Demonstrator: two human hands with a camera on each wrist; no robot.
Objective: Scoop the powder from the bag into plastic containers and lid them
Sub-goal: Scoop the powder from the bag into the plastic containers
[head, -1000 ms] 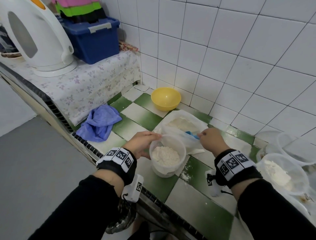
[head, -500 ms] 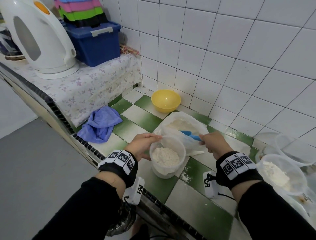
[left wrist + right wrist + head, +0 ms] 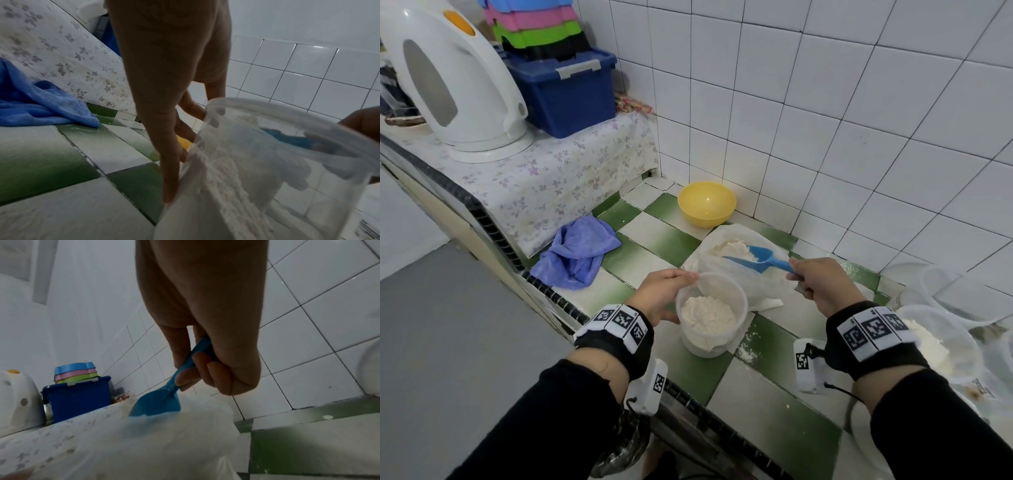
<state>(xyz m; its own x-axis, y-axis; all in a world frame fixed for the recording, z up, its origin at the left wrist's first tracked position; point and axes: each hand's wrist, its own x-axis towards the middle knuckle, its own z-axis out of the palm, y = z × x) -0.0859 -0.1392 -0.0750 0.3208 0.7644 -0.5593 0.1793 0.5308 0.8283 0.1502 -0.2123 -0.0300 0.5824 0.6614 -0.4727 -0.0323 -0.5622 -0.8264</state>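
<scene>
Gripping the blue scoop (image 3: pixel 755 258) by its handle, the right hand (image 3: pixel 822 286) is curling its fingers (image 3: pixel 202 368) round it and holding the blade over the open bag (image 3: pixel 739 270) of powder (image 3: pixel 729 247), at 12 o'clock from the tub (image 3: pixel 710 313). The left hand (image 3: pixel 661 294) is holding that clear tub by its 9 o'clock wall, thumb on the rim, fingers (image 3: pixel 170 170) lying down the side. The tub is standing on the green-and-white tiled surface (image 3: pixel 774 411) with a heap of powder already inside, touching the bag behind it. A little powder is lying spilled on the tiles at the tub's 4 o'clock. More clear containers (image 3: pixel 945 329) are sitting at 3 o'clock, the nearest one carrying powder too. A yellow bowl (image 3: pixel 706 204) is waiting at 12 o'clock by the tiled wall, just beyond the bag. A blue cloth (image 3: pixel 577 251) is lying crumpled at 10 o'clock. Further out at 10 o'clock, on a raised flowered cover, a white kettle (image 3: pixel 448 82) and a blue box (image 3: pixel 565 92) are standing side by side, coloured lids stacked on the box.
</scene>
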